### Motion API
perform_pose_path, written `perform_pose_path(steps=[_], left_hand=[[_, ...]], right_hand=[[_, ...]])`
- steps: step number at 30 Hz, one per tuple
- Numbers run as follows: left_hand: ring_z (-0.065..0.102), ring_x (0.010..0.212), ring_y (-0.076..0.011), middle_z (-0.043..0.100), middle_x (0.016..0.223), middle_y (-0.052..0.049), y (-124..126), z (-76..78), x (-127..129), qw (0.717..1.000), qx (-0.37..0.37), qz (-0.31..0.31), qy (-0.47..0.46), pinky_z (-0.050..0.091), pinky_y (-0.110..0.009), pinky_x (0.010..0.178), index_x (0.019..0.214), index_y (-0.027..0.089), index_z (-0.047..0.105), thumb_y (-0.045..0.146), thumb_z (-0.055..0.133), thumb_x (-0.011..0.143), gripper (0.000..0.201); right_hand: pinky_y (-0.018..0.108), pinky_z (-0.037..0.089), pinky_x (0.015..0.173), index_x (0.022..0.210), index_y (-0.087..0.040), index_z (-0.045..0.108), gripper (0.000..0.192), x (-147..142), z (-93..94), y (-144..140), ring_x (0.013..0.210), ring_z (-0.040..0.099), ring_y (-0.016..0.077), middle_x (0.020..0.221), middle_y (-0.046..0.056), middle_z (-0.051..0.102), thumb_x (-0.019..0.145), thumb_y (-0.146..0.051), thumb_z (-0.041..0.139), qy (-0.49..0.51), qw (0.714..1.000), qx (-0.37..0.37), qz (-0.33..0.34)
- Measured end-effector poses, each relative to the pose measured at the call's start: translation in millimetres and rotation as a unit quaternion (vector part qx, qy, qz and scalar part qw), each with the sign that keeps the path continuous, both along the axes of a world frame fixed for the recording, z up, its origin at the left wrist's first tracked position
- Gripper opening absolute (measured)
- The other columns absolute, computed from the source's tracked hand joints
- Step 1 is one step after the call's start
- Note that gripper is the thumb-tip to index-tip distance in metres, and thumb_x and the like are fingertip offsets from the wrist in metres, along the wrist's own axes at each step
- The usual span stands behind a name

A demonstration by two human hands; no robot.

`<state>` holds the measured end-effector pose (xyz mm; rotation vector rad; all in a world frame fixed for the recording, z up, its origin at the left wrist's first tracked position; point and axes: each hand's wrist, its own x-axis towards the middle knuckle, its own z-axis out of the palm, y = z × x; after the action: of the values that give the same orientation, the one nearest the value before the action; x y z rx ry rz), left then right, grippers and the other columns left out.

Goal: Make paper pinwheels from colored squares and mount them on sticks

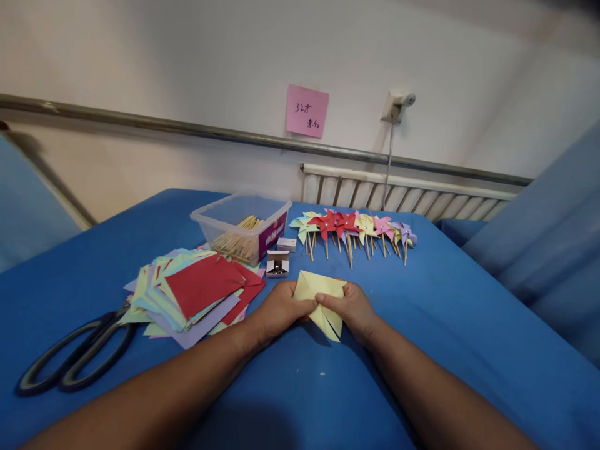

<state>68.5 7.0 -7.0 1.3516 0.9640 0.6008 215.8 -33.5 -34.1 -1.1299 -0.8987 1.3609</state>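
A pale yellow square of paper (315, 286), slit along its diagonals, is held just above the blue table. My left hand (287, 305) pinches it at the left edge, thumb on top near the middle. From the other side my right hand (351, 306) grips it, its thumb also pressing close to the centre. One lower flap with an open slit points down toward me. The fingers beneath the paper are mostly hidden. Just beyond my left hand stands an open small box (278, 265) with shiny metal pins inside.
Left of my hands lies a pile of coloured paper sheets (201, 284), with large black-handled scissors (94, 353) beside it. Behind stand a clear plastic tub (225, 215) of wooden sticks and a small white box (286, 244). Several finished paper pinwheels (345, 222) lie at the back.
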Motion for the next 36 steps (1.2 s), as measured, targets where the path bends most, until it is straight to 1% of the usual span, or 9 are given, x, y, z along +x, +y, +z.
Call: perform_pose_path(steps=[3,7,10,12,14,17,22,28,36], left_hand=[[0.052,0.05,-0.0138,0.063,0.058,0.0,0,-2.9,1,1.0,-0.007,0.019,-0.02,0.035,-0.024,0.049,0.069,0.017,0.068,0.022,0.068,0.06,0.01],[0.053,0.052,-0.0127,0.064,0.062,-0.002,0,-5.7,1,0.996,-0.033,0.053,-0.057,0.037,-0.023,0.051,0.075,0.013,0.068,0.025,0.072,0.063,0.018],[0.061,0.07,-0.0159,0.069,0.079,-0.006,-4,-4.9,1,0.982,-0.092,0.064,-0.151,0.045,-0.026,0.066,0.089,0.013,0.068,0.028,0.072,0.068,0.026],[0.063,0.08,-0.0177,0.07,0.087,-0.008,-8,-3.0,3,0.969,-0.136,0.062,-0.198,0.047,-0.029,0.075,0.096,0.014,0.068,0.028,0.071,0.071,0.029],[0.064,0.083,-0.0182,0.071,0.088,-0.008,-12,-1.3,5,0.961,-0.163,0.057,-0.216,0.047,-0.03,0.079,0.095,0.015,0.069,0.028,0.071,0.072,0.027],[0.064,0.082,-0.0186,0.071,0.086,-0.009,-16,-1.4,8,0.957,-0.178,0.057,-0.223,0.048,-0.03,0.079,0.086,0.013,0.07,0.027,0.073,0.071,0.02],[0.066,0.085,-0.0217,0.072,0.092,-0.013,-18,-5.9,12,0.948,-0.193,0.067,-0.244,0.049,-0.033,0.083,0.092,0.011,0.071,0.024,0.074,0.069,0.027],[0.067,0.086,-0.0239,0.073,0.09,-0.013,-18,-7.4,11,0.946,-0.184,0.093,-0.249,0.05,-0.035,0.082,0.092,0.011,0.071,0.026,0.077,0.065,0.032],[0.069,0.08,-0.0239,0.073,0.086,-0.013,-17,-3.4,10,0.947,-0.188,0.118,-0.232,0.052,-0.034,0.078,0.091,0.009,0.071,0.023,0.077,0.064,0.031]], right_hand=[[0.031,0.053,0.06,0.093,-0.011,0.07,0.042,-1,-1.1,0,0.062,0.067,0.0201,0.078,0.008,0.073,0.06,-0.036,0.079,-0.008,1.0,0.015,-0.005],[0.033,0.054,0.063,0.093,-0.011,0.07,0.04,-6,-2.0,1,0.064,0.068,0.0217,0.082,0.01,0.074,0.063,-0.036,0.078,0.017,0.999,0.025,-0.045],[0.036,0.054,0.067,0.095,-0.01,0.069,0.04,-10,-3.5,2,0.067,0.069,0.0232,0.086,0.012,0.074,0.066,-0.035,0.077,0.09,0.991,0.033,-0.091],[0.037,0.055,0.068,0.097,-0.011,0.068,0.039,-13,-4.7,2,0.069,0.069,0.0236,0.09,0.012,0.073,0.067,-0.034,0.077,0.139,0.982,0.035,-0.121],[0.037,0.055,0.07,0.098,-0.012,0.068,0.039,-15,-5.6,3,0.072,0.07,0.0233,0.095,0.012,0.073,0.067,-0.032,0.077,0.162,0.975,0.036,-0.149],[0.037,0.055,0.074,0.1,-0.013,0.068,0.037,-17,-6.6,2,0.075,0.07,0.0229,0.096,0.011,0.073,0.068,-0.03,0.076,0.154,0.972,0.043,-0.172],[0.038,0.055,0.074,0.102,-0.012,0.067,0.04,-21,-6.5,0,0.075,0.07,0.0239,0.096,0.012,0.073,0.069,-0.031,0.076,0.133,0.976,0.049,-0.167],[0.038,0.056,0.07,0.104,-0.012,0.067,0.042,-24,-1.6,-3,0.075,0.069,0.025,0.093,0.012,0.073,0.068,-0.031,0.076,0.171,0.976,0.047,-0.125],[0.034,0.053,0.07,0.099,-0.013,0.065,0.033,-20,-3.7,-5,0.076,0.067,0.0216,0.09,0.009,0.072,0.073,-0.033,0.072,0.156,0.98,0.067,-0.106]])
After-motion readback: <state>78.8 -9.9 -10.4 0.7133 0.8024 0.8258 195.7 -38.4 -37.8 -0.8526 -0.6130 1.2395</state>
